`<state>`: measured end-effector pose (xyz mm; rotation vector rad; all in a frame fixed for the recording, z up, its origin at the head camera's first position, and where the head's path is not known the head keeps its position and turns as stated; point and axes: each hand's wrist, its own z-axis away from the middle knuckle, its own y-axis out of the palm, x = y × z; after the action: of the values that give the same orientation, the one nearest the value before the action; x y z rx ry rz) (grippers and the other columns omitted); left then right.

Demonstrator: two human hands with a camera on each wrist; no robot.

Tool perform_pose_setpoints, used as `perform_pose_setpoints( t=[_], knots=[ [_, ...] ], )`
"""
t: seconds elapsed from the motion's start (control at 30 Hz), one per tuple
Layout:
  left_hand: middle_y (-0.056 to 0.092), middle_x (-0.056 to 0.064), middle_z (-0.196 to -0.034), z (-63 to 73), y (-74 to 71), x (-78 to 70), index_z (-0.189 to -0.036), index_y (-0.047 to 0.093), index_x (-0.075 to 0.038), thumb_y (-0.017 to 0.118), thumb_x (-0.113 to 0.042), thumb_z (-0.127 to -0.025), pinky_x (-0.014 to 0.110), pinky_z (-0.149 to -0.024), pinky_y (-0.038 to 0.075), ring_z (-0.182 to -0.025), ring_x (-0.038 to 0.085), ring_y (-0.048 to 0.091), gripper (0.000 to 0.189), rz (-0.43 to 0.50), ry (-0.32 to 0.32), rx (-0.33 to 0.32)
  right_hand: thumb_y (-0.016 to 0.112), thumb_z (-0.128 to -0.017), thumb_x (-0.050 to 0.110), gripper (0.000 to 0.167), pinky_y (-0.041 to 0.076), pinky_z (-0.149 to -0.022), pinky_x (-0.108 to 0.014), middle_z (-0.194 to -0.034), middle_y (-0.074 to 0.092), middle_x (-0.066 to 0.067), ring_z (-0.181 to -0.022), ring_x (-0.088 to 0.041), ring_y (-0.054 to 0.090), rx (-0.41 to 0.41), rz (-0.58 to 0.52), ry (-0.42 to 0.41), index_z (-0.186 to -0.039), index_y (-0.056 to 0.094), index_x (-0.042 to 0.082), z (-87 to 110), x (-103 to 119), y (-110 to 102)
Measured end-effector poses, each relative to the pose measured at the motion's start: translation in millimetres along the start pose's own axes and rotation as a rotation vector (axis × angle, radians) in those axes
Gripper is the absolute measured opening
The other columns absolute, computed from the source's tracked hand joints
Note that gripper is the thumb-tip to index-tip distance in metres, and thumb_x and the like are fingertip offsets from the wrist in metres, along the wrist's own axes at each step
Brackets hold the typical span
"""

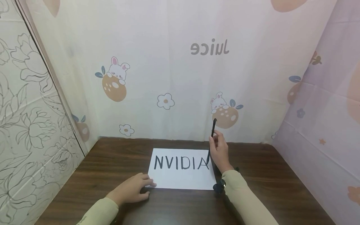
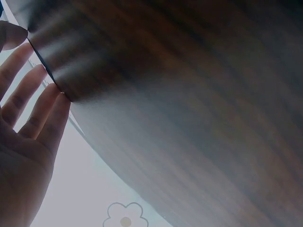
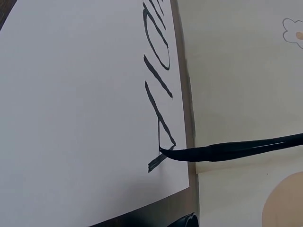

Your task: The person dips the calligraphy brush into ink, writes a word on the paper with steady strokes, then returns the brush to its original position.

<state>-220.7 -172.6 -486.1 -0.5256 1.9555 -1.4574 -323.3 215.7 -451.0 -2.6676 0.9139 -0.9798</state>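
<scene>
A white sheet of paper (image 1: pixel 180 180) lies on the dark wooden table, bearing the black brushed letters NVIDIA (image 1: pixel 180 162). My right hand (image 1: pixel 220 152) holds a slim black brush (image 1: pixel 212 128) nearly upright at the sheet's right side. In the right wrist view the bent brush tip (image 3: pixel 173 153) touches the thin crossbar and the right stroke of the final A. That stroke's lower end looks streaky. My left hand (image 1: pixel 133 189) rests with spread fingers at the sheet's lower left corner. The left wrist view shows its fingers (image 2: pixel 56 118) lightly bent, holding nothing.
The dark wooden table (image 1: pixel 121 159) runs back to a pale printed curtain (image 1: pixel 168 75) close behind the sheet. Another curtain (image 1: pixel 317 131) borders the right, a floral panel (image 1: pixel 31 118) the left. A dark device (image 1: pixel 218 187) sits at the right wrist.
</scene>
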Motion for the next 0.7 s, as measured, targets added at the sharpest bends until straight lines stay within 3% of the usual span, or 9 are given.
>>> perform_pose_setpoints(
  t=[0.3, 0.57, 0.7],
  knots=[
    [0.064, -0.008, -0.111, -0.2, -0.5, 0.2, -0.115, 0.073, -0.021, 0.071, -0.019, -0.086, 0.036, -0.087, 0.051, -0.101, 0.013, 0.058, 0.03, -0.003, 0.017, -0.013, 0.056, -0.102, 0.012, 0.03, 0.05, -0.067, -0.027, -0.095, 0.059, -0.009, -0.084, -0.016, 0.057, 0.004, -0.012, 0.042, -0.131, 0.052, 0.003, -3.9, 4, -2],
    [0.064, -0.008, -0.111, -0.5, -0.7, 0.0, -0.115, 0.073, -0.021, 0.071, -0.019, -0.086, 0.036, -0.088, 0.051, -0.102, 0.014, 0.058, 0.03, -0.007, 0.017, -0.006, 0.055, -0.104, 0.02, 0.027, 0.048, -0.072, -0.021, -0.096, 0.059, -0.009, -0.089, -0.016, 0.056, 0.004, -0.067, 0.167, -0.125, 0.054, 0.004, -8.4, 11, -6],
    [0.064, -0.007, -0.112, -0.5, -1.1, -0.6, -0.115, 0.073, -0.021, 0.071, -0.019, -0.086, 0.036, -0.088, 0.051, -0.102, 0.014, 0.058, 0.029, -0.002, 0.008, 0.0, 0.056, -0.103, 0.02, 0.026, 0.047, -0.073, -0.019, -0.095, 0.059, -0.009, -0.089, -0.016, 0.056, 0.008, -0.092, 0.188, -0.123, 0.054, 0.004, -10.5, 14, -8]
  ],
)
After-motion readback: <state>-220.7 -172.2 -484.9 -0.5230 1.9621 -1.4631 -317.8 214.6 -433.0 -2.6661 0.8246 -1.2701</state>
